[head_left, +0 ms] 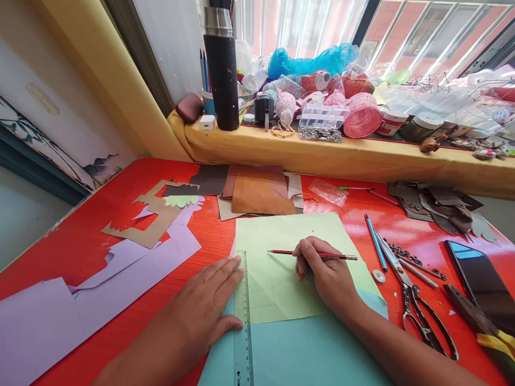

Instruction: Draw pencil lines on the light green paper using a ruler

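Note:
My left hand (205,305) lies flat with its fingers stretched out, pressing a clear ruler (242,316) onto a pale green sheet (289,257). A light blue sheet (306,348) lies under the green one at the near edge. My right hand (325,273) rests on the green sheet and grips a red pencil (281,252), whose tip points left, to the right of the ruler.
Lilac paper (80,289) and tan cut-outs (153,220) lie at the left of the red table (100,203). Brown leather pieces (261,193) sit behind the sheet. Scissors (414,300), blue pencils (376,241), a phone (478,279) and dark scraps (438,203) are at the right. A black flask (221,69) and clutter stand on the yellow ledge.

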Tool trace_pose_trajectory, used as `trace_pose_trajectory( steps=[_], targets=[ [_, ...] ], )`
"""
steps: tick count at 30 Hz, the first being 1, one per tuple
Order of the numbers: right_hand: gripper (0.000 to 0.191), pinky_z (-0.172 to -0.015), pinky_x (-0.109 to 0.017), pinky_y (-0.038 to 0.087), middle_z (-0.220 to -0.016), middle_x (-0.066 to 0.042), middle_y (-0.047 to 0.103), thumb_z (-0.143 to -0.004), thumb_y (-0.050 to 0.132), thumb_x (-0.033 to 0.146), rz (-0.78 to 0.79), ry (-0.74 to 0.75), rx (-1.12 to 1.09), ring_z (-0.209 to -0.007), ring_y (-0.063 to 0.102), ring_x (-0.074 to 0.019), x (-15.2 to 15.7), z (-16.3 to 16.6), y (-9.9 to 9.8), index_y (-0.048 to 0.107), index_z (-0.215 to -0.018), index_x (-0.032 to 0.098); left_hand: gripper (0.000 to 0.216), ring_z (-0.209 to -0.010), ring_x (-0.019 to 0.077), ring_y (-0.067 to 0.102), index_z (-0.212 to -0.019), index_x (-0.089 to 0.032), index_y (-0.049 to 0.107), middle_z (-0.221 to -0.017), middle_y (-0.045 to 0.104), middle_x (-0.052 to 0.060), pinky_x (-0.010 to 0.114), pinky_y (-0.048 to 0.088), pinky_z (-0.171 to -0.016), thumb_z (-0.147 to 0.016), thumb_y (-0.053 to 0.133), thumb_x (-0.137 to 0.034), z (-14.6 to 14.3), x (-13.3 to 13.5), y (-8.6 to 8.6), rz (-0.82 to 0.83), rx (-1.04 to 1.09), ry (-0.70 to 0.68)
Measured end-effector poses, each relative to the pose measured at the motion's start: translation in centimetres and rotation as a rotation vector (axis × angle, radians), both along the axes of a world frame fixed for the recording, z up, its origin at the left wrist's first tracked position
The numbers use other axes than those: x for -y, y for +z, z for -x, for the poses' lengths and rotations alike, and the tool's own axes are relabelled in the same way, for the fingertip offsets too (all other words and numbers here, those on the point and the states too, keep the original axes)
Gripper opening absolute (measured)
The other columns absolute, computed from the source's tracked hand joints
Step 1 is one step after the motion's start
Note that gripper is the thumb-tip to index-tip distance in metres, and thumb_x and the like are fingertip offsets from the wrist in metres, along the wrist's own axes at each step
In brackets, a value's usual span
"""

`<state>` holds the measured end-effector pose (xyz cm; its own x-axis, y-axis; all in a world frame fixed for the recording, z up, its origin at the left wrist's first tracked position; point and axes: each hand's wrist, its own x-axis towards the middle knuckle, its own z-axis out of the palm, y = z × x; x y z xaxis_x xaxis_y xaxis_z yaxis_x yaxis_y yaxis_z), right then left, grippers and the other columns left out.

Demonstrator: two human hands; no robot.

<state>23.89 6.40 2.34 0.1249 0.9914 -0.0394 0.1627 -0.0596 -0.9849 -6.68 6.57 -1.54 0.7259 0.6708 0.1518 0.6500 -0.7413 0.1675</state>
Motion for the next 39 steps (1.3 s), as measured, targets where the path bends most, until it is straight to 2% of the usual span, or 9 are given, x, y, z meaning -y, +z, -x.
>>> trace_pose_trajectory(
  steps=[17, 31, 39],
  targets=[
    [0.057, -0.058, -0.032, 0.046, -0.059, 0.001, 0.062, -0.104, 0.062, 0.074, -0.014, -0.001, -0.034, -0.053, 0.059, -0.0180, -0.1, 0.0, -0.1, 0.069, -0.080, 0.023, 0.065, -0.152, 0.0339, 0.059, -0.162, -0.024, 0.057, -0.172, 0.052, 0.012, 0.046, 0.054, -0.123, -0.106, 0.071, -0.053, 0.1, -0.1, -0.1, -0.011, 0.010, -0.005],
    [0.059, -0.056, -0.031, 0.045, -0.061, -0.001, 0.065, -0.107, 0.058, 0.073, -0.055, 0.010, -0.060, -0.055, 0.062, -0.0183, 0.0, 0.0, -0.1, 0.072, -0.081, 0.022, 0.067, -0.152, 0.0326, 0.059, -0.170, -0.031, 0.046, -0.174, 0.050, 0.007, 0.046, 0.055, -0.121, -0.111, 0.058, -0.061, 0.7, -0.1, -1.1, -0.050, 0.068, -0.004],
    [0.057, -0.056, -0.032, 0.045, -0.059, 0.000, 0.064, -0.107, 0.059, 0.071, -0.060, -0.016, -0.028, -0.052, 0.059, -0.0188, 0.1, 0.1, -0.1, 0.072, -0.080, 0.023, 0.068, -0.154, 0.0341, 0.056, -0.168, -0.029, 0.048, -0.174, 0.049, 0.009, 0.048, 0.054, -0.123, -0.108, 0.066, -0.055, 0.6, -0.1, -1.0, -0.004, 0.048, 0.005]
  ],
)
